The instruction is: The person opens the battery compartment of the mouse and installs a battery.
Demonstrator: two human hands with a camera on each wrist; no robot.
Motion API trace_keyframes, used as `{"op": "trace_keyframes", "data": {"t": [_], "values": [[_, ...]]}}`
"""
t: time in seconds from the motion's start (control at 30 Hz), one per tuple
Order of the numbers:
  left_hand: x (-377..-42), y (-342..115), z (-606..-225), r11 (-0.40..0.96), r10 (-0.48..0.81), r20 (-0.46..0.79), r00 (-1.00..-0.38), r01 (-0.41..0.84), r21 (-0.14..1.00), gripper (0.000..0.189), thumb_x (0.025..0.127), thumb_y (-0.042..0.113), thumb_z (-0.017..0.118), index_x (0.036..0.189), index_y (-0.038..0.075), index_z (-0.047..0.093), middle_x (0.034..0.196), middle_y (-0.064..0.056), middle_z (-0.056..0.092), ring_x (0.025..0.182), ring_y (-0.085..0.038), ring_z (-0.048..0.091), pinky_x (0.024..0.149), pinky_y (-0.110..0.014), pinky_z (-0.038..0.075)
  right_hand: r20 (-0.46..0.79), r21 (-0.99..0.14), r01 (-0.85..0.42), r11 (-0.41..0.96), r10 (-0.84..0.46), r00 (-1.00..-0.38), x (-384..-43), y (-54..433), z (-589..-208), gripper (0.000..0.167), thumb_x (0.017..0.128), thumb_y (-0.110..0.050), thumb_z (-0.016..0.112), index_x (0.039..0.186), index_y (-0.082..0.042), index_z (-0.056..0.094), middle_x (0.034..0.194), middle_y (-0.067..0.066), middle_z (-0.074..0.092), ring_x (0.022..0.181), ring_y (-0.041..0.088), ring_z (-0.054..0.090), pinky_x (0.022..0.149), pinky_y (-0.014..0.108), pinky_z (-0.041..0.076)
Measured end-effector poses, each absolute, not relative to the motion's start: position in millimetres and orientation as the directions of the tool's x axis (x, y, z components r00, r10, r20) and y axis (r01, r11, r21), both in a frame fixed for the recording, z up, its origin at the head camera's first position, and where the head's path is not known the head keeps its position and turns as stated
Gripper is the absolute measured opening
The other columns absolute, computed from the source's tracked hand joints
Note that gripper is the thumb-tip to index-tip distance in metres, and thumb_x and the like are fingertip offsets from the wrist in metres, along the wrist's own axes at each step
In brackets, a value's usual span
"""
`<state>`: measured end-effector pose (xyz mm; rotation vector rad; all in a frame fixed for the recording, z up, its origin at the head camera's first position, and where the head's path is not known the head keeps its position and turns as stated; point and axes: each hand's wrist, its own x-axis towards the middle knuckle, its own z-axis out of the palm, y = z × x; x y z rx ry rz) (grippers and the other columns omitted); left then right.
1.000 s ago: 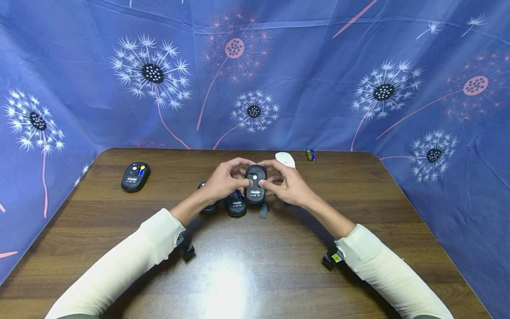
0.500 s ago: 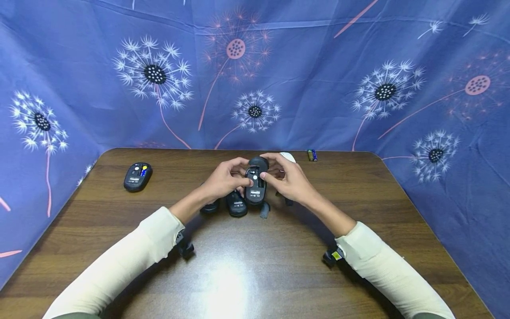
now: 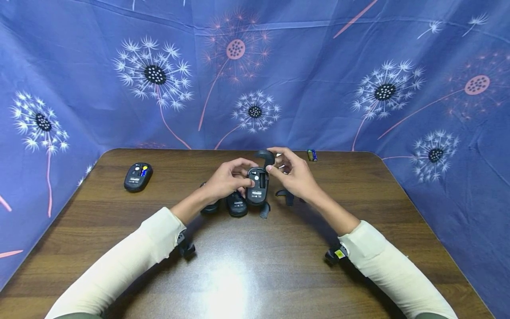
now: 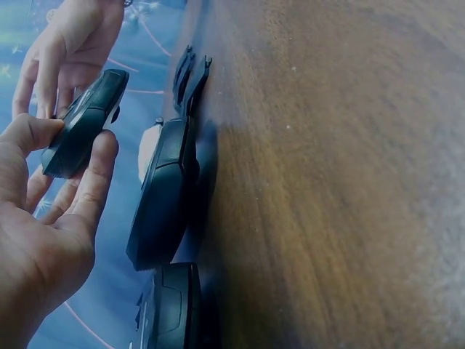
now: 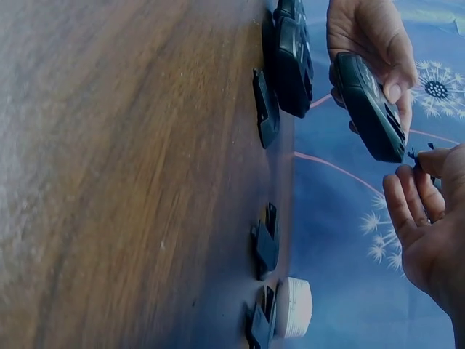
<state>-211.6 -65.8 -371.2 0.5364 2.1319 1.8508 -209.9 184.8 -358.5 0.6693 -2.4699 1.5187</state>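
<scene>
L hand (image 3: 224, 180) grips blk mouse (image 3: 257, 193) btwn thumb & fingers, underside up, raised over tbl (image 3: 370, 199). R hand (image 3: 296, 175) pinches dk cover (image 3: 268, 156) w/ thumb & fingertips, mouse's 1 o'clk. 2nd mouse (image 3: 237, 207) at 8, batts (image 3: 312, 155) at 2.

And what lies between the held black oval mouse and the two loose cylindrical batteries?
The right hand, pinching a curved black plastic cover; the head view shows it.
</scene>
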Motion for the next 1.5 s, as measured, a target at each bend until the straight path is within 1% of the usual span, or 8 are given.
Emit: {"op": "trace_keyframes", "data": {"t": [0.13, 0.27, 0.43, 0.57, 0.8, 1.07, 1.23, 1.5], "values": [[-211.6, -66.5, -371.8, 0.116, 0.440, 0.040, -0.897, 0.101, 0.988, 0.054, 0.094, -0.004, 0.078, 0.147, -0.001, 0.066, 0.106, -0.017, 0.079, 0.070, -0.015, 0.070, 0.064, -0.031, 0.070, 0.351, -0.812, -0.444, 0.379, -0.290, -0.890, -209.9, 190.8, -358.1, 0.050, 0.103, -0.007, 0.081, 0.152, -0.012, 0.067, 0.105, 0.018, 0.082, 0.092, 0.023, 0.076, 0.070, 0.019, 0.056], [-211.4, -66.9, -371.4, 0.110, 0.436, 0.042, -0.899, 0.100, 0.989, 0.054, 0.094, -0.005, 0.079, 0.147, -0.001, 0.067, 0.105, -0.016, 0.078, 0.071, -0.016, 0.070, 0.064, -0.030, 0.069, 0.324, -0.827, -0.424, 0.370, -0.304, -0.896, -208.5, 199.2, -358.4, 0.051, 0.104, -0.007, 0.081, 0.153, -0.011, 0.066, 0.105, 0.018, 0.082, 0.089, 0.033, 0.079, 0.067, 0.023, 0.059], [-211.2, -67.0, -371.8, 0.112, 0.434, 0.040, -0.900, 0.098, 0.989, 0.054, 0.095, -0.005, 0.079, 0.147, 0.000, 0.067, 0.106, -0.017, 0.078, 0.072, -0.017, 0.070, 0.064, -0.029, 0.069, 0.309, -0.836, -0.411, 0.364, -0.307, -0.900, -207.6, 212.7, -362.4, 0.052, 0.104, -0.005, 0.080, 0.153, -0.010, 0.065, 0.104, 0.018, 0.082, 0.084, 0.023, 0.081, 0.070, 0.037, 0.071], [-211.5, -67.2, -373.5, 0.119, 0.435, 0.030, -0.900, 0.090, 0.989, 0.054, 0.095, -0.005, 0.078, 0.148, 0.001, 0.067, 0.106, -0.017, 0.078, 0.072, -0.016, 0.070, 0.064, -0.029, 0.069, 0.307, -0.851, -0.403, 0.336, -0.305, -0.902, -206.6, 224.1, -367.1, 0.052, 0.103, 0.001, 0.079, 0.153, -0.004, 0.064, 0.102, 0.023, 0.080, 0.083, 0.022, 0.082, 0.076, 0.045, 0.075], [-213.6, -66.8, -376.9, 0.111, 0.440, 0.022, -0.898, 0.078, 0.991, 0.054, 0.095, -0.005, 0.078, 0.148, 0.000, 0.066, 0.107, -0.018, 0.078, 0.073, -0.016, 0.070, 0.065, -0.029, 0.068, 0.271, -0.856, -0.367, 0.365, -0.289, -0.918, -204.5, 242.5, -372.9, 0.047, 0.104, 0.001, 0.078, 0.149, 0.002, 0.065, 0.099, 0.026, 0.079, 0.081, 0.013, 0.080, 0.078, 0.035, 0.074], [-214.5, -66.7, -377.2, 0.114, 0.445, 0.015, -0.895, 0.073, 0.991, 0.055, 0.096, -0.005, 0.078, 0.149, 0.000, 0.066, 0.108, -0.019, 0.078, 0.074, -0.017, 0.071, 0.065, -0.029, 0.069, 0.191, -0.806, -0.310, 0.504, -0.275, -0.942, -202.3, 265.5, -374.5, 0.045, 0.107, -0.010, 0.079, 0.150, -0.006, 0.068, 0.104, 0.021, 0.082, 0.091, 0.031, 0.083, 0.080, 0.039, 0.074], [-214.1, -66.5, -377.4, 0.107, 0.447, 0.015, -0.894, 0.071, 0.992, 0.055, 0.096, -0.005, 0.078, 0.149, 0.000, 0.066, 0.109, -0.019, 0.078, 0.074, -0.016, 0.072, 0.064, -0.027, 0.068, 0.150, -0.796, -0.278, 0.538, -0.270, -0.951, -202.2, 280.4, -376.2, 0.044, 0.108, -0.011, 0.078, 0.151, -0.009, 0.068, 0.107, 0.021, 0.083, 0.093, 0.030, 0.083, 0.082, 0.041, 0.074], [-213.2, -66.2, -377.1, 0.118, 0.452, -0.002, -0.892, 0.058, 0.991, 0.055, 0.095, -0.004, 0.078, 0.148, 0.002, 0.067, 0.111, -0.019, 0.079, 0.073, -0.016, 0.070, 0.066, -0.029, 0.069, 0.072, -0.782, -0.224, 0.581, -0.273, -0.959, -202.5, 301.7, -380.2, 0.049, 0.108, -0.008, 0.076, 0.154, 0.000, 0.063, 0.110, 0.025, 0.083, 0.088, 0.024, 0.083, 0.076, 0.038, 0.074]]}}
